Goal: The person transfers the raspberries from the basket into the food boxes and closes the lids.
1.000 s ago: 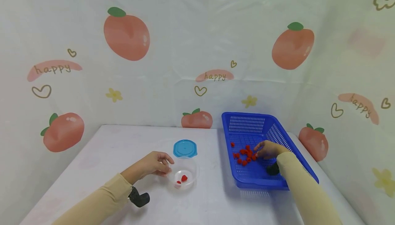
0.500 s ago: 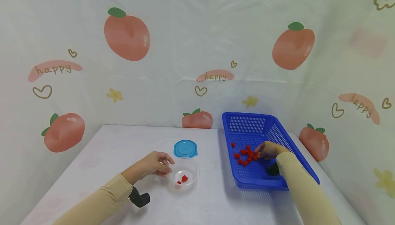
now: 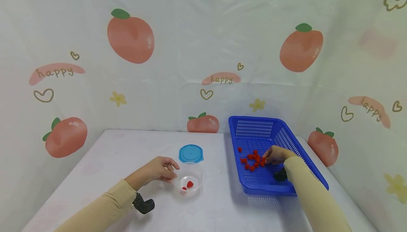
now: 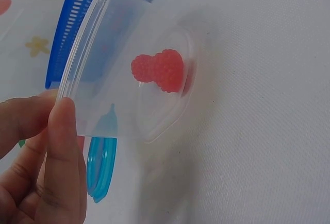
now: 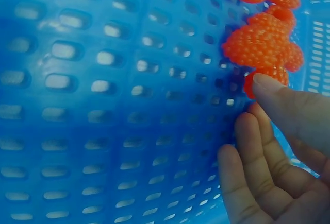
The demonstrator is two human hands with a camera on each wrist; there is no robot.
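Note:
My left hand (image 3: 161, 168) pinches the rim of a clear plastic tub (image 4: 111, 100) between thumb and fingers. Inside the tub lie two red raspberries (image 4: 170, 70), close together at the bottom. Over in the blue plastic basket (image 3: 260, 189), my right hand (image 3: 276, 155) reaches down to a cluster of raspberries (image 3: 255, 157). The right wrist view has the right thumb pressed on one raspberry (image 5: 279, 74) at the edge of the cluster, with the index finger mostly hidden behind it. The other fingers curl loosely below, near the basket's slotted floor.
Behind the tub a blue lid (image 3: 190, 153) lies flat on the white-covered table (image 3: 143, 141). The basket's raised walls surround the right hand. A printed cloth (image 3: 171, 48) hangs behind the table. A black wrist device (image 3: 143, 203) sits under the left wrist.
My right hand's fingers have closed in on a raspberry at the right edge of the cluster. The left hand and the tub stay where they were.

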